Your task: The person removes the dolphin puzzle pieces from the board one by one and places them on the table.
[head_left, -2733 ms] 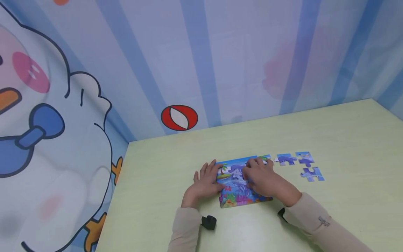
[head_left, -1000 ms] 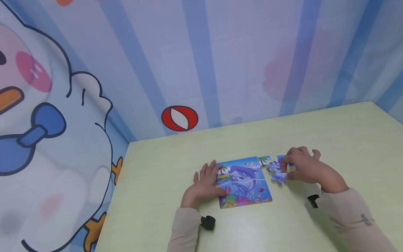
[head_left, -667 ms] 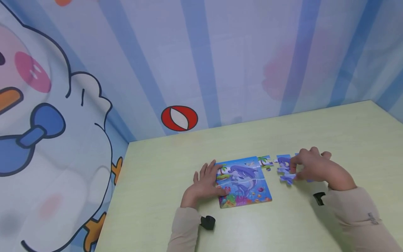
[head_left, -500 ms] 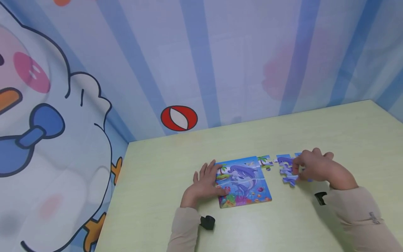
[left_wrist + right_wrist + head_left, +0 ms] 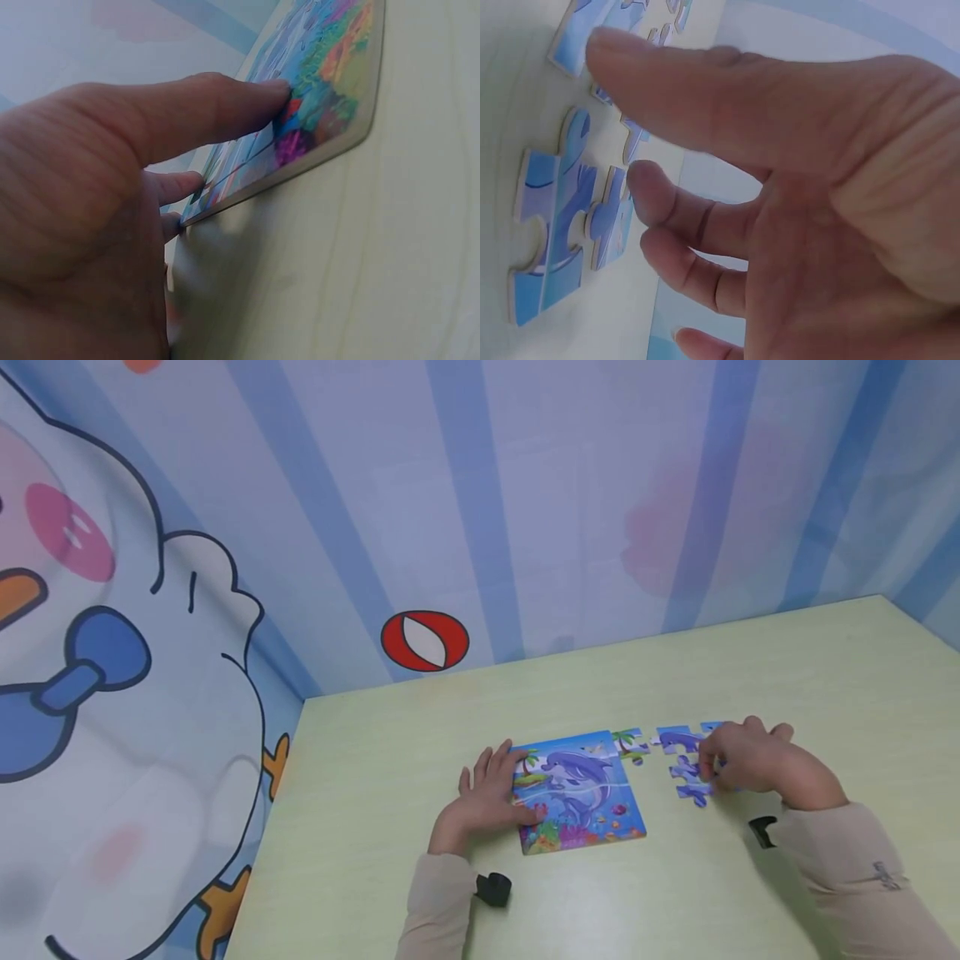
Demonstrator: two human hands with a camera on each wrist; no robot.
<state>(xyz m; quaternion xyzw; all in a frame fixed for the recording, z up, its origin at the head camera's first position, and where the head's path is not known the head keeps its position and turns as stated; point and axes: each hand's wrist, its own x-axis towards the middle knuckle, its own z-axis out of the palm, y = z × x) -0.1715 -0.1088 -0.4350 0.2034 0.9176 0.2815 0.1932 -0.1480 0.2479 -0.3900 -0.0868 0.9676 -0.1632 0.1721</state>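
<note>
My left hand [image 5: 491, 797] rests along the left edge of a dolphin picture board [image 5: 581, 789], fingers spread and thumb over its surface. In the left wrist view, the thumb [image 5: 217, 112] reaches across the board's rounded edge. To the right, my right hand [image 5: 757, 764] has its fingers bent down at a purple-blue jigsaw piece [image 5: 695, 792], pinching its right side. In the right wrist view, the thumb tip overlaps this piece [image 5: 574, 37]; the index finger is mostly hidden behind the thumb. A dolphin piece [image 5: 677, 739] lies just beyond it.
A palm-tree piece [image 5: 630, 743] lies at the board's upper right corner. Beyond the right hand sits another piece [image 5: 709, 726], mostly covered. In the right wrist view, a tabbed piece [image 5: 566, 199] lies below the thumb. A printed fabric wall [image 5: 555, 510] borders the table's back edge.
The right hand has left the board and moved right with the purple-blue piece, bringing it beneath the dolphin piece. Lately the piece has turned slightly. The left hand has stayed on the board.
</note>
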